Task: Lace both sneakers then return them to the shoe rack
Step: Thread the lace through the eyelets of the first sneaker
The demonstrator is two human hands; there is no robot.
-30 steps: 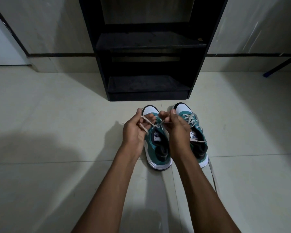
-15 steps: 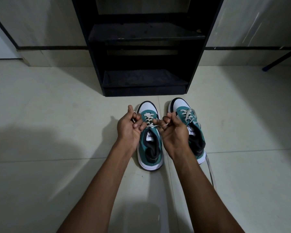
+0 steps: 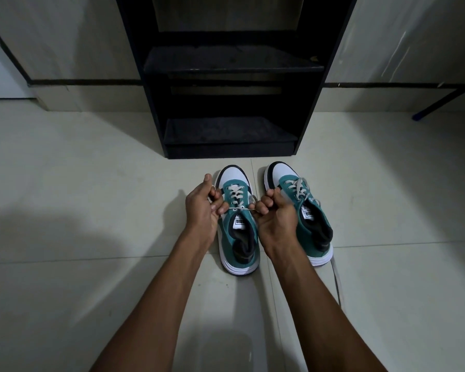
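Both forearms reach fwd from the bottom of the view, roughly parallel, wrists slightly bent down. Left hand [image 3: 203,208] is clenched on one lace end, thumb sticking up; right hand [image 3: 275,216] is fisted on the other end, knuckles toward the rack. The lace [image 3: 243,208] runs taut between them, across the top eyelets of the left sneaker [image 3: 238,237].

Judged step: cinching the first knot on that shoe. To do it well, pull outward evenly w/ both hands, low over the tongue, so the crossing seats flat and the shoe doesn't slide on the floor [image 3: 78,210].

Right sneaker [image 3: 306,213] sits just beside it, laced but untied, a loose lace end [image 3: 336,280] trailing behind its heel. Beyond the toes stands the shoe rack [image 3: 231,135], shelves bare.
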